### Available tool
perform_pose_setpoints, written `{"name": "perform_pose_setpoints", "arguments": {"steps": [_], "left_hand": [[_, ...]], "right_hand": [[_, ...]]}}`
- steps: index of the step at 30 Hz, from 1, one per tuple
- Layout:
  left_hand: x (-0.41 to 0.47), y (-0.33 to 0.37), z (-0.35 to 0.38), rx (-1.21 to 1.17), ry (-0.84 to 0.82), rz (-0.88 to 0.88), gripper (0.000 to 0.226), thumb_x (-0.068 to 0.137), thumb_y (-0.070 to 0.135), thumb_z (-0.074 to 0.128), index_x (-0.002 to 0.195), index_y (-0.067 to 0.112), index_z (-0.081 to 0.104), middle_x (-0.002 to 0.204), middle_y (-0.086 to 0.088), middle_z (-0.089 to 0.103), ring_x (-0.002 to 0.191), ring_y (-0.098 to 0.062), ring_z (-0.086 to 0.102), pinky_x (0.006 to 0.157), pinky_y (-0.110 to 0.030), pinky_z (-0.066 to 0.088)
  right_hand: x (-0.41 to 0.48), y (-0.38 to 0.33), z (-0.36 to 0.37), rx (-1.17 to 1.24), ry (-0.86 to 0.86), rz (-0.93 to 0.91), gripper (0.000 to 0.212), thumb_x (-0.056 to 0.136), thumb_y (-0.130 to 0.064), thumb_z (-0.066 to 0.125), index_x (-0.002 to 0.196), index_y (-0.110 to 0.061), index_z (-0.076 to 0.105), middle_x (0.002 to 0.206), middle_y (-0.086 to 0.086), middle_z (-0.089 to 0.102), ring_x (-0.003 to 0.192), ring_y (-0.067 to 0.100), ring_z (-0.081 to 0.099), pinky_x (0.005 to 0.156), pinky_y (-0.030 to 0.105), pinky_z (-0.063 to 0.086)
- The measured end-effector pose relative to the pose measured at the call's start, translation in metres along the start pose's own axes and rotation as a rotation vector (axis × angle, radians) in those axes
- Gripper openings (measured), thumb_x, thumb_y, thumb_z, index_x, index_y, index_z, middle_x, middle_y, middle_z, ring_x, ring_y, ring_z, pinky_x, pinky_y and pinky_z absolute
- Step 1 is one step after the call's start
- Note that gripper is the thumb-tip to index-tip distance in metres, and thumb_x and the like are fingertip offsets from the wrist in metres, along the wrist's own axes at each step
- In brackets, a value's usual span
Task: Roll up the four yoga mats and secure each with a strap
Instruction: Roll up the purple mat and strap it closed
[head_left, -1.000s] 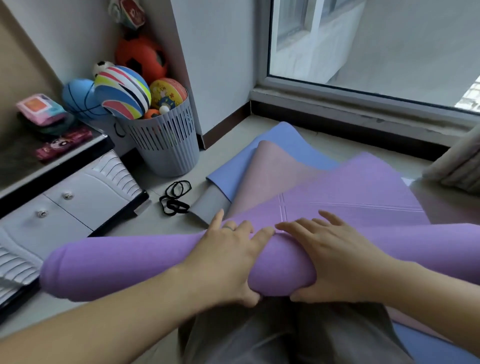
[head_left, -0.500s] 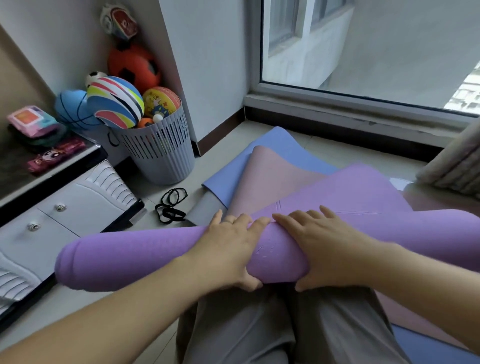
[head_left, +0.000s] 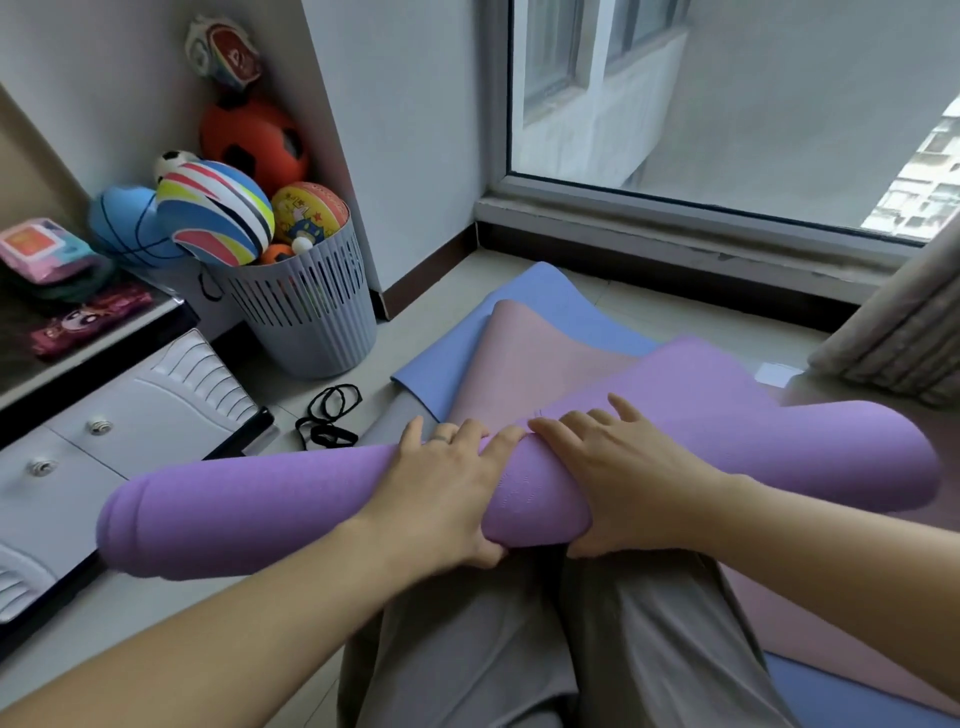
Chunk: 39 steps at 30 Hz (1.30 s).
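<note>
A purple yoga mat (head_left: 260, 512) lies mostly rolled into a thick tube across my lap. Its short unrolled end (head_left: 691, 374) stretches away toward the window. My left hand (head_left: 447, 493) and my right hand (head_left: 618, 483) grip the middle of the roll side by side, fingers over the top and thumbs underneath. Under the purple mat lie a pink mat (head_left: 535, 353) and a blue mat (head_left: 550, 296), both flat, and a grey edge (head_left: 387, 423) peeks out beside them. Black elastic straps (head_left: 330, 415) sit loose on the floor left of the mats.
A grey slatted basket (head_left: 306, 317) full of balls stands in the corner at the left. A white cabinet (head_left: 130, 415) runs along the left side. The window sill (head_left: 675, 234) and a curtain (head_left: 904, 332) bound the far and right sides.
Both hands have pushed the purple roll forward. The roll is thicker and the flat purple part is shorter than a second ago.
</note>
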<state>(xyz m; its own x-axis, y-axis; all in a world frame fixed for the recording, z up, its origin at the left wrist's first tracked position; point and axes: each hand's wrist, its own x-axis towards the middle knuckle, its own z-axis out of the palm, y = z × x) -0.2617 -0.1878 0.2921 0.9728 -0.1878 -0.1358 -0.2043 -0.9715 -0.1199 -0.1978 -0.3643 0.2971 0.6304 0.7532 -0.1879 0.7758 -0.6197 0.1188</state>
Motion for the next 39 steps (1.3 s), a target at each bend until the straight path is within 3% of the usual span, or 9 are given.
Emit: {"name": "perform_pose_setpoints", "arguments": {"steps": [8, 11, 16, 19, 22, 26, 32, 34, 39], "left_hand": [[-0.023, -0.003, -0.031, -0.110, -0.104, 0.181, 0.100, 0.063, 0.068, 0.065, 0.144, 0.034, 0.018, 0.125, 0.004, 0.052, 0.111, -0.019, 0.054, 0.098, -0.040, 0.038], [-0.021, -0.001, -0.019, -0.200, -0.261, 0.206, 0.098, 0.064, 0.063, 0.073, 0.143, 0.037, 0.022, 0.129, 0.006, 0.052, 0.114, -0.017, 0.053, 0.096, -0.036, 0.042], [0.004, -0.015, -0.027, -0.457, -0.517, 0.151, 0.089, 0.066, 0.055, 0.079, 0.139, 0.046, 0.029, 0.121, 0.018, 0.054, 0.105, -0.009, 0.055, 0.080, -0.023, 0.045], [0.012, -0.020, -0.035, -0.488, -0.618, 0.106, 0.088, 0.065, 0.058, 0.078, 0.139, 0.048, 0.030, 0.124, 0.021, 0.053, 0.109, -0.006, 0.055, 0.091, -0.027, 0.047], [0.005, -0.011, -0.038, -0.244, -0.423, 0.093, 0.092, 0.069, 0.065, 0.069, 0.146, 0.039, 0.024, 0.137, 0.011, 0.047, 0.121, -0.015, 0.049, 0.105, -0.038, 0.037], [-0.012, 0.024, -0.020, 0.208, -0.156, 0.093, 0.107, 0.077, 0.068, 0.058, 0.151, 0.015, 0.002, 0.140, -0.009, 0.036, 0.125, -0.028, 0.043, 0.115, -0.053, 0.010], [0.002, 0.009, -0.014, 0.042, -0.097, 0.106, 0.106, 0.067, 0.069, 0.064, 0.148, 0.021, 0.015, 0.132, -0.006, 0.045, 0.118, -0.027, 0.047, 0.109, -0.044, 0.025], [0.005, 0.006, -0.013, -0.023, -0.099, 0.109, 0.104, 0.067, 0.068, 0.064, 0.148, 0.023, 0.016, 0.132, -0.005, 0.046, 0.118, -0.026, 0.046, 0.110, -0.048, 0.024], [0.001, 0.021, 0.005, 0.092, -0.012, 0.044, 0.114, 0.073, 0.060, 0.062, 0.151, 0.018, -0.009, 0.149, -0.007, 0.024, 0.133, -0.027, 0.032, 0.117, -0.053, 0.006]], "right_hand": [[-0.033, -0.007, -0.038, 0.156, -0.150, -0.057, 0.088, 0.053, -0.075, 0.068, 0.125, -0.035, 0.037, 0.111, -0.016, 0.056, 0.098, 0.011, 0.053, 0.080, 0.025, 0.033], [-0.031, -0.014, -0.020, 0.232, -0.287, -0.049, 0.098, 0.057, -0.075, 0.069, 0.136, -0.031, 0.031, 0.124, -0.011, 0.055, 0.108, 0.013, 0.053, 0.093, 0.029, 0.039], [-0.049, -0.026, -0.014, -0.013, -0.156, -0.022, 0.110, 0.070, -0.071, 0.058, 0.149, -0.019, 0.001, 0.139, 0.002, 0.037, 0.124, 0.026, 0.043, 0.110, 0.051, 0.023], [-0.047, -0.031, -0.008, -0.037, -0.146, -0.008, 0.109, 0.069, -0.063, 0.065, 0.147, -0.017, 0.006, 0.134, 0.005, 0.039, 0.117, 0.028, 0.044, 0.106, 0.050, 0.029], [-0.032, -0.016, -0.011, 0.160, -0.184, 0.015, 0.104, 0.060, -0.062, 0.074, 0.141, -0.024, 0.022, 0.124, 0.001, 0.046, 0.108, 0.023, 0.049, 0.094, 0.039, 0.042], [-0.009, 0.005, -0.016, 0.314, -0.279, 0.004, 0.108, 0.055, -0.060, 0.082, 0.141, -0.023, 0.028, 0.129, 0.004, 0.051, 0.115, 0.023, 0.051, 0.098, 0.036, 0.042], [-0.032, -0.016, 0.005, -0.110, -0.015, 0.035, 0.122, 0.058, -0.064, 0.073, 0.150, -0.013, 0.011, 0.134, 0.012, 0.043, 0.115, 0.033, 0.049, 0.103, 0.056, 0.031], [-0.031, -0.014, 0.014, -0.046, 0.079, 0.061, 0.115, 0.051, -0.062, 0.072, 0.146, -0.015, 0.027, 0.124, 0.009, 0.054, 0.103, 0.032, 0.056, 0.097, 0.051, 0.040], [-0.009, 0.003, -0.003, 0.150, -0.055, 0.031, 0.096, 0.055, -0.062, 0.075, 0.132, -0.022, 0.034, 0.115, 0.000, 0.052, 0.100, 0.023, 0.054, 0.086, 0.037, 0.045]]}}
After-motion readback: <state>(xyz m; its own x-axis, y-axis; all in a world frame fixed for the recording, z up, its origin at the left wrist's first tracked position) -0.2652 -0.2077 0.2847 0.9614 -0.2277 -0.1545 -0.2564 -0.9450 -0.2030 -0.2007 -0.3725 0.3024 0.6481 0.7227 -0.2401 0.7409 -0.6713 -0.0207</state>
